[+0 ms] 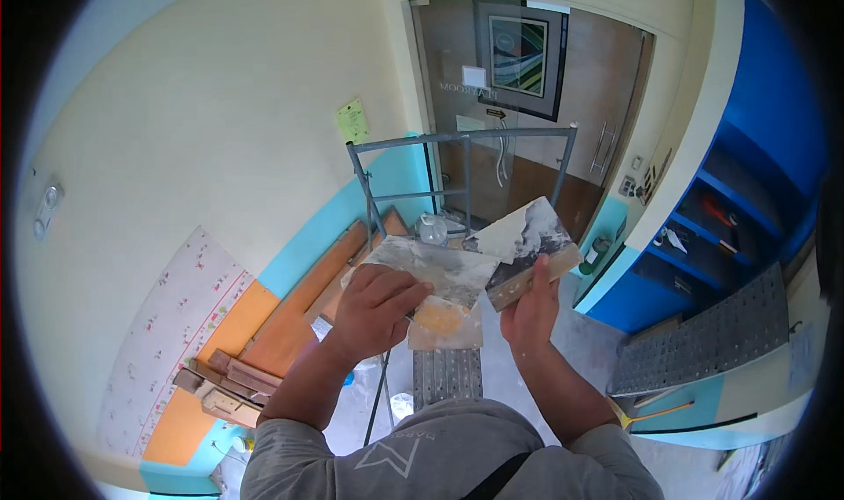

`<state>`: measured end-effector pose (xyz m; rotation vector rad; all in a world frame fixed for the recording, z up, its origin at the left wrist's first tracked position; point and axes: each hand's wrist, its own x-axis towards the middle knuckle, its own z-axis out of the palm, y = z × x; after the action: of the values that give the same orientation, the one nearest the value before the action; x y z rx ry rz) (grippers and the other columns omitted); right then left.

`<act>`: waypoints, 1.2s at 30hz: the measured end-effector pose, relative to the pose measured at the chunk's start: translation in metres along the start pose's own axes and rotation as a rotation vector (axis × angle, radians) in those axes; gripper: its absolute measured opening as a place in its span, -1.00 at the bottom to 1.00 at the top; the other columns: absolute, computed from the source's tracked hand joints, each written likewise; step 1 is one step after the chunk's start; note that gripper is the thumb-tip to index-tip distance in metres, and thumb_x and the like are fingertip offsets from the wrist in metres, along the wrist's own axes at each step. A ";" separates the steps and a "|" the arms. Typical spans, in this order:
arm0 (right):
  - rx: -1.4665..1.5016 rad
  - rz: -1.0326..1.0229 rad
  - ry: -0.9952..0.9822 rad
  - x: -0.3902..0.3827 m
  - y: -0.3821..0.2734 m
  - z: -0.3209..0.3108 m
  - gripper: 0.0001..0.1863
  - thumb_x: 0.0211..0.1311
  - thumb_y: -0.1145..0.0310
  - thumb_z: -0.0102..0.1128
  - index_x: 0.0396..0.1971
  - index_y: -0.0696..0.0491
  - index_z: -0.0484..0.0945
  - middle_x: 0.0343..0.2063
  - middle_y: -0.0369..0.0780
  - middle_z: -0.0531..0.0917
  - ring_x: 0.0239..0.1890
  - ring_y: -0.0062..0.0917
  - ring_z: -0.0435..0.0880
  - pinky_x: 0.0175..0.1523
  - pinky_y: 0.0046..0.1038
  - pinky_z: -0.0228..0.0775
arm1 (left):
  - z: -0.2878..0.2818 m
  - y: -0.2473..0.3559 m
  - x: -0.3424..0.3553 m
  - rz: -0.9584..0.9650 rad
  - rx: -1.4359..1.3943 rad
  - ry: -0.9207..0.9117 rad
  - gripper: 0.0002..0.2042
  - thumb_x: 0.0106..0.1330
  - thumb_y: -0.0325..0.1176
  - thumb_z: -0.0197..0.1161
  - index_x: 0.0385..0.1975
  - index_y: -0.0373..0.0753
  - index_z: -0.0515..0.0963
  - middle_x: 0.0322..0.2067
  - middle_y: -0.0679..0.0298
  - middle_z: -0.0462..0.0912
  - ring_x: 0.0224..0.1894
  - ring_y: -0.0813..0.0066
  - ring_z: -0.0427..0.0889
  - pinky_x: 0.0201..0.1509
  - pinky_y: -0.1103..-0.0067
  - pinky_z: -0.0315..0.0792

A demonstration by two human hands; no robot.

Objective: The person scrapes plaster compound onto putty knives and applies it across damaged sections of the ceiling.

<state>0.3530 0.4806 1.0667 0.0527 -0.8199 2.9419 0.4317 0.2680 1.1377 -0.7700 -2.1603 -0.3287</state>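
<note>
My left hand [374, 311] has its fingers wrapped over a pale, plaster-smeared flat plate [440, 262]. Below that plate is a whitish piece with an orange-yellow patch [440, 324]; whether it is separate, I cannot tell. My right hand [529, 315] grips a dark rectangular board [519, 276] with white putty on its face and a pale edge, held tilted beside the left plate, their edges close or touching. Beneath both hands is a perforated metal plank [447, 372], partly hidden by my body.
A grey tube frame [466, 138] stands ahead, before a glass door [607, 95]. Wooden boards [290, 324] and a clear jug [432, 230] are at left and behind. Blue shelves [716, 179] and a leaning perforated metal panel [703, 333] are at right.
</note>
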 end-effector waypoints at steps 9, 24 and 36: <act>0.026 0.073 -0.058 0.013 0.005 -0.021 -0.59 0.45 0.20 -0.07 0.21 -0.03 0.19 0.08 -0.25 0.44 0.14 -0.42 0.45 0.26 -0.27 0.31 | -0.012 0.011 0.034 -0.625 -0.222 -0.109 -0.71 0.13 -0.40 0.32 -0.20 -0.38 0.49 -0.43 0.02 0.58 -0.41 0.08 0.58 -0.33 0.38 0.46; -0.110 0.212 -0.123 0.029 0.012 -0.049 -0.62 0.44 0.28 -0.03 0.16 0.05 0.20 0.05 -0.21 0.46 0.07 -0.48 0.49 0.18 -0.37 0.39 | 0.030 -0.002 0.072 -0.273 0.029 -0.486 -0.70 0.00 -0.52 0.26 -0.20 -0.22 0.56 -0.34 0.18 0.60 -0.29 0.16 0.58 -0.21 0.37 0.48; -0.195 0.346 -0.098 0.033 -0.003 -0.057 -0.61 0.41 0.30 0.03 0.15 0.07 0.24 0.02 -0.25 0.48 0.03 -0.57 0.48 0.14 -0.42 0.36 | 0.055 0.004 0.018 -0.133 0.179 -0.374 -0.66 -0.06 -0.50 0.28 -0.21 -0.08 0.59 -0.28 0.34 0.55 -0.23 0.31 0.50 -0.12 0.39 0.38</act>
<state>0.3203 0.5151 1.0216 0.0458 -1.2426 3.1762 0.3924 0.3042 1.1158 -0.6240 -2.5580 -0.0571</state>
